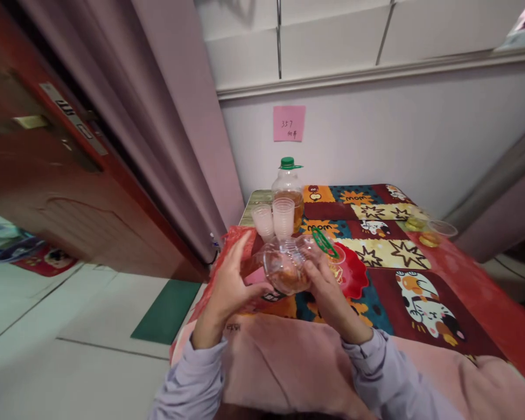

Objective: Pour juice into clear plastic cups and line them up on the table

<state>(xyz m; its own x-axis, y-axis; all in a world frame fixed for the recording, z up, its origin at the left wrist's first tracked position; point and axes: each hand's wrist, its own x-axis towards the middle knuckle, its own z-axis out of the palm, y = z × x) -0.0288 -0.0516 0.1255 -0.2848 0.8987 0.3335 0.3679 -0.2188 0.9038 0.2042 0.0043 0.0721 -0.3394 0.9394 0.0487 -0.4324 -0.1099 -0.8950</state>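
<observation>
My right hand (326,283) is closed around the side of a clear plastic jug (289,271) with a green ring handle (324,242). The jug lies tilted in the air over the table, a little amber liquid showing inside or through it. To its left, my left hand (234,274) is open, fingers stretched up and thumb pointing toward the jug's lower end; whether the thumb touches it is unclear. Behind stand two stacks of clear plastic cups, a left stack (262,219) and a right stack (283,217). A larger jug (287,185) of amber liquid with a green cap stands behind them.
A red scalloped plate (356,277) sits partly behind my right hand. Two shallow clear cups with yellowish liquid, one here (429,238), stand at the table's right. Patterned mats (387,309) cover the table. A red plastic bag (240,234) lies at the left edge.
</observation>
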